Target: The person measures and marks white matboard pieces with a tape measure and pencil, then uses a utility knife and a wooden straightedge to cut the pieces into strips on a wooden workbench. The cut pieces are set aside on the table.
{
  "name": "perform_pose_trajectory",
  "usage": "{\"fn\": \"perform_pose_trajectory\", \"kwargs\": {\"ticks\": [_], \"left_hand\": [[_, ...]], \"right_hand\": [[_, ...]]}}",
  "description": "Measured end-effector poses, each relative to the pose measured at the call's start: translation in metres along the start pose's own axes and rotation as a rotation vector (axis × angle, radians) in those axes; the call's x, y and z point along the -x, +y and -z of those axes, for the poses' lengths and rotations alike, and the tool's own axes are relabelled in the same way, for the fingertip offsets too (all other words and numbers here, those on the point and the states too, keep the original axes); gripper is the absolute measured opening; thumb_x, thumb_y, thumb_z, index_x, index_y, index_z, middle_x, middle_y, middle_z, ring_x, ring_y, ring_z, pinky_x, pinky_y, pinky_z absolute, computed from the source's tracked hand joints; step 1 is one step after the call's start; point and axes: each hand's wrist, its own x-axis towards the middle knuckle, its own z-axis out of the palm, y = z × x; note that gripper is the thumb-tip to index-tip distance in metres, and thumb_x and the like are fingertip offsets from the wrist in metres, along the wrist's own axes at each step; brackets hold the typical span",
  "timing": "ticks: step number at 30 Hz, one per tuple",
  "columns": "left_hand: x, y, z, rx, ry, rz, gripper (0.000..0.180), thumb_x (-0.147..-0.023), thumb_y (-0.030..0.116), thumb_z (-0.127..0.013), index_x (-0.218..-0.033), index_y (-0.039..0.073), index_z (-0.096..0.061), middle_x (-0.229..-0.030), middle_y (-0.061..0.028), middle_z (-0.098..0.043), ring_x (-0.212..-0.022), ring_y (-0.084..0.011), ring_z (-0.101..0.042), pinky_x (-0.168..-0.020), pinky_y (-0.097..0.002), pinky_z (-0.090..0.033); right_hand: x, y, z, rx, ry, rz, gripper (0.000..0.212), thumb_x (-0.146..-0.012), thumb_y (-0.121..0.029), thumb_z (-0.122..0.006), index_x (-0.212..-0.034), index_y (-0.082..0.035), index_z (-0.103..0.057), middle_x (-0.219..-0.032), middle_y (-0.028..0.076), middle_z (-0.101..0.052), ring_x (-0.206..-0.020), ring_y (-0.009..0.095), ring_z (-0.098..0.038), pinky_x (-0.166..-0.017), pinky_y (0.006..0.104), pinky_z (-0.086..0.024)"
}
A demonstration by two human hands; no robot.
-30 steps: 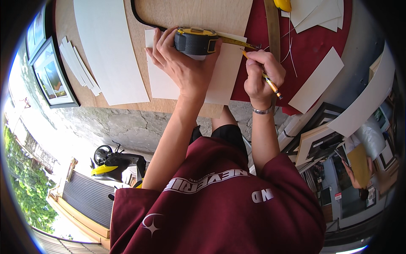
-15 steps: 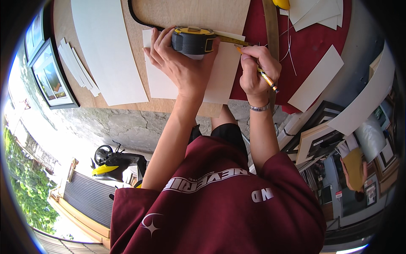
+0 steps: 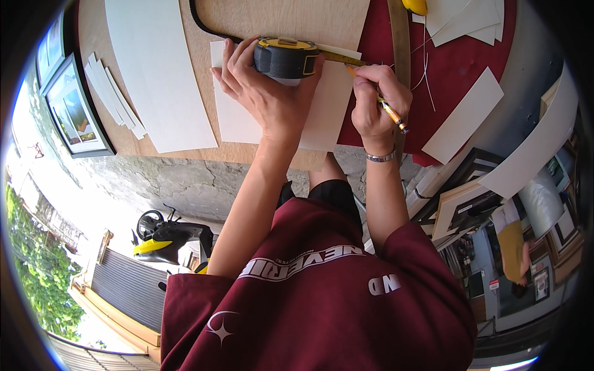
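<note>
My left hand (image 3: 266, 99) is wrapped round a black and yellow tape measure (image 3: 284, 60). Its yellow blade reaches out to the right over a white board (image 3: 325, 117), which lies on the plywood tabletop (image 3: 297, 18). A pencil (image 3: 390, 112) with a yellow patterned body sits in my right hand (image 3: 378, 102), its tip angled toward the board's right edge near the end of the blade. The fingers of my right hand are closed about the pencil, and that hand rests beside the blade's end. A long flat strip (image 3: 401, 55) runs just beyond my right hand.
A long white board (image 3: 161, 74) and thin white strips (image 3: 114, 99) lie to the left, by a framed picture (image 3: 77, 111). Dark red cloth (image 3: 458, 68) at right bears white pieces and a loose string. Frames (image 3: 470, 204) and a person (image 3: 513, 247) are at far right.
The tape measure and both hands have barely shifted. At far right, the person in the background has moved slightly.
</note>
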Motion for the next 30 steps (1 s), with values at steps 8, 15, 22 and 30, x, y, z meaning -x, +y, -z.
{"fn": "perform_pose_trajectory", "kwargs": {"ticks": [8, 15, 22, 30], "left_hand": [[-0.0002, -0.0005, -0.0002, -0.006, 0.005, -0.009, 0.097, -0.071, 0.045, -0.095, -0.14, 0.007, -0.039, -0.136, -0.0113, -0.055, -0.145, -0.0432, -0.041, -0.118, -0.0707, -0.015], [-0.0001, -0.0009, -0.0005, -0.009, 0.005, -0.012, 0.097, -0.071, 0.045, -0.095, -0.14, 0.007, -0.039, -0.136, -0.0107, -0.055, -0.145, -0.043, -0.041, -0.119, -0.071, -0.015], [0.0001, -0.0014, -0.0013, -0.004, 0.015, -0.015, 0.098, -0.07, 0.044, -0.095, -0.14, 0.007, -0.039, -0.136, -0.0106, -0.055, -0.145, -0.0429, -0.041, -0.118, -0.0708, -0.015], [-0.0003, -0.0011, -0.0011, -0.005, 0.013, -0.012, 0.098, -0.07, 0.044, -0.095, -0.141, 0.007, -0.039, -0.136, -0.0106, -0.054, -0.145, -0.0428, -0.041, -0.118, -0.0696, -0.016]], "right_hand": [[0.0, 0.0005, -0.0006, -0.009, 0.002, 0.007, 0.006, -0.084, 0.003, -0.059, -0.084, 0.002, -0.066, -0.068, 0.011, -0.063, -0.053, 0.022, -0.059, -0.053, 0.0311, -0.048], [0.0003, 0.0002, -0.0004, 0.003, -0.001, 0.011, 0.006, -0.084, 0.003, -0.059, -0.083, 0.002, -0.065, -0.068, 0.011, -0.063, -0.052, 0.022, -0.059, -0.052, 0.0312, -0.047], [0.0011, 0.0024, -0.0013, 0.001, 0.0, 0.024, 0.006, -0.084, 0.004, -0.059, -0.083, 0.002, -0.065, -0.068, 0.012, -0.063, -0.052, 0.023, -0.058, -0.052, 0.0313, -0.047], [-0.0004, -0.0012, -0.001, -0.002, 0.007, 0.002, 0.008, -0.083, 0.005, -0.059, -0.085, 0.003, -0.066, -0.07, 0.012, -0.065, -0.054, 0.022, -0.061, -0.054, 0.0315, -0.049]]}}
